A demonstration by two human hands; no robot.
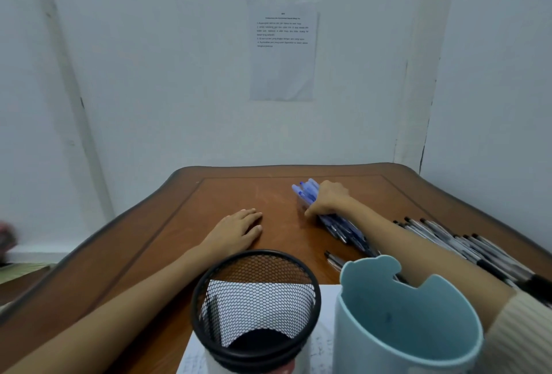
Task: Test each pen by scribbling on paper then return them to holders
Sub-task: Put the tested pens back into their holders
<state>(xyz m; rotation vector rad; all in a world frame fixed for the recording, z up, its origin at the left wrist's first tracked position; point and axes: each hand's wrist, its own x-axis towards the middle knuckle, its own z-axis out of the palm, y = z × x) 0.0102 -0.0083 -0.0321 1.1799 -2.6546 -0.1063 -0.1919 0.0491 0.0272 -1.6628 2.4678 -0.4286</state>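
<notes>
A pale wall with a printed sheet rises behind a brown wooden desk. Left of the grip, the left hand lies flat, holding nothing. Nearer stands a black mesh holder. The right hand makes the grip, curled round a bundle of blue pens. Below it sit paper and a blue holder; other pens lie right. Best to single out one pen for scribbling.

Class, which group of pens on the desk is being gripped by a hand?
The blue-capped pens, bunched in the right hand near the middle of the desk. The black-capped pens lie loose along the right edge with no hand on them.
</notes>
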